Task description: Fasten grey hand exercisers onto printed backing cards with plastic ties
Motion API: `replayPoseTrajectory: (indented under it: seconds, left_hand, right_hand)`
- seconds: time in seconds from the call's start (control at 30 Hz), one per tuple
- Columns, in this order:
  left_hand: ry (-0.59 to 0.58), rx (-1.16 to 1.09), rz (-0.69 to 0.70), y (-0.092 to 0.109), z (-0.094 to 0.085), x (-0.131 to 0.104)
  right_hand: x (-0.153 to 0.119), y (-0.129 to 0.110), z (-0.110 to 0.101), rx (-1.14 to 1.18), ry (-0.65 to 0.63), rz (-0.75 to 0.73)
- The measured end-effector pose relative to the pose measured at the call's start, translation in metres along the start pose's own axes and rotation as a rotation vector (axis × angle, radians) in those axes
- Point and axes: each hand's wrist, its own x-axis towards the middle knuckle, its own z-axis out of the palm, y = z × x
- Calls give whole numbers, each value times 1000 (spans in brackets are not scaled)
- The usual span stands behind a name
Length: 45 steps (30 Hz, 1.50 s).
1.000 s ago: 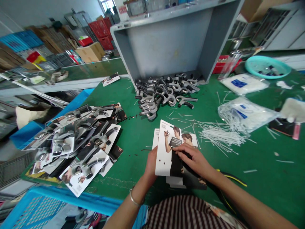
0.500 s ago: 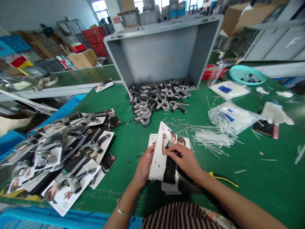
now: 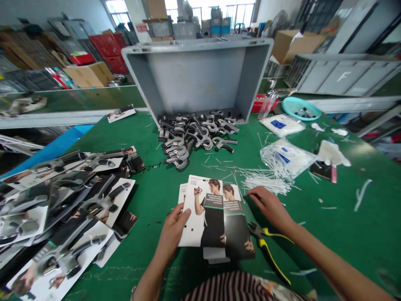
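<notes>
Hands: left hand (image 3: 173, 228) pinches the left edge of the top backing card (image 3: 202, 211), thumb on its face; right hand (image 3: 271, 205) lies open, fingers spread, empty, at 3 o'clock of the card.
Card position: flat on a small card stack (image 3: 236, 228) on the green counter (image 3: 344, 234), directly before the person.
Done: carded grip trainers (image 3: 69, 209) piled at 9 o'clock.
Left: loose grip trainers (image 3: 194, 136) heaped at 12 o'clock before the tipped grey bin (image 3: 200, 75); judged well short of finished.
Nearby: white ties (image 3: 266, 177) at 2 o'clock; pliers (image 3: 266, 244) at 4 o'clock.
Change: card, half-raised and held by both hands earlier, now lies flat; right hand has released it and moved toward the ties.
</notes>
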Motion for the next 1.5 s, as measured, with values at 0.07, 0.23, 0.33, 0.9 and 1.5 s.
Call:
replayPoseTrajectory:
  seconds: [0.07,0.23,0.33,0.9,1.5]
  left_hand:
    - [-22,-10,15,-2,6,5]
    - [-109,-151,-38,-2,15,2]
    - [-171,-323,-44,-1,10,-10]
    - [-152,-150,-61,29,8,2]
    - [-178,-245,-39,10,22,-8]
  right_hand:
    - [18,16,-1,-217,-114,-198]
    - [63,25,-1,-485,-347,-549]
    - [75,30,-4,-449,-392,-571]
    - [88,28,-45,274,55,140]
    - [68,-43,-29,687,302,224]
